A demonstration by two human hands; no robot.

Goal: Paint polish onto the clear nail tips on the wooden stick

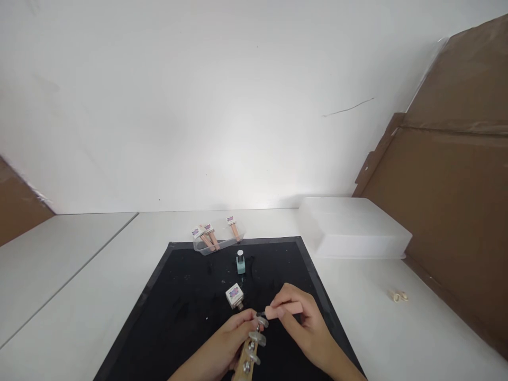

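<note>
My left hand [232, 343] is closed around a narrow wooden holder [243, 366] in the foreground. Shiny round metal studs run along it, and several translucent greyish oval pieces [257, 338], like false nails, stick out from it. My right hand [304, 323] pinches a pink nail polish brush [291, 309] by its long cap. Its dark tip points left and meets the topmost oval piece, or hovers just beside it; I cannot tell which. Just beyond my left hand, an uncapped white square nail polish bottle [234, 294] with a colourful label stands on the black mat [178, 317].
A small mint-green polish bottle [241, 264] with a dark cap stands farther back. Behind it, a clear tray [222, 244] holds several pink-capped bottles. At right are a white translucent box [357, 233], small cream rings [397, 296] and a brown cardboard panel [448, 211]; a white wall rises behind.
</note>
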